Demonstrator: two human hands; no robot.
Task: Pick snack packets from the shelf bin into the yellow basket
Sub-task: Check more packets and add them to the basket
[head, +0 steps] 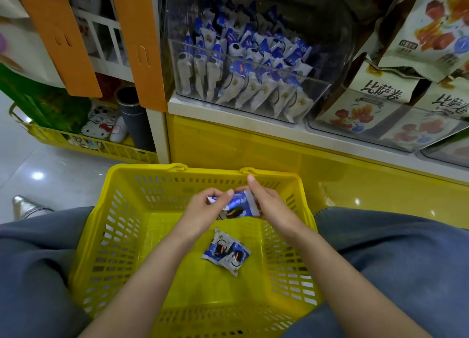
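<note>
- Snack packet [236, 205], blue and white, held over the yellow basket [121, 177] between both hands.
- Left hand [203, 208]: fingers [224, 195] clamped on the packet's left end.
- Right hand [269, 205]: grips the right end, forefinger sticking up.
- Two packets [225, 255] lie touching on the basket floor, between the forearms.
- Basket sits between denim knees [38, 261].
- Clear bin [253, 104] of like packets on the shelf [228, 115] behind, its front wall before them.
- Printed bags [368, 109] in the next bin to the right.
- Second basket [101, 147] on the floor, left.

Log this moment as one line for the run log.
left hand: pinches held packet | right hand: grips same packet | held packet: above yellow basket | basket floor: two packets | shelf bin: well stocked
</note>
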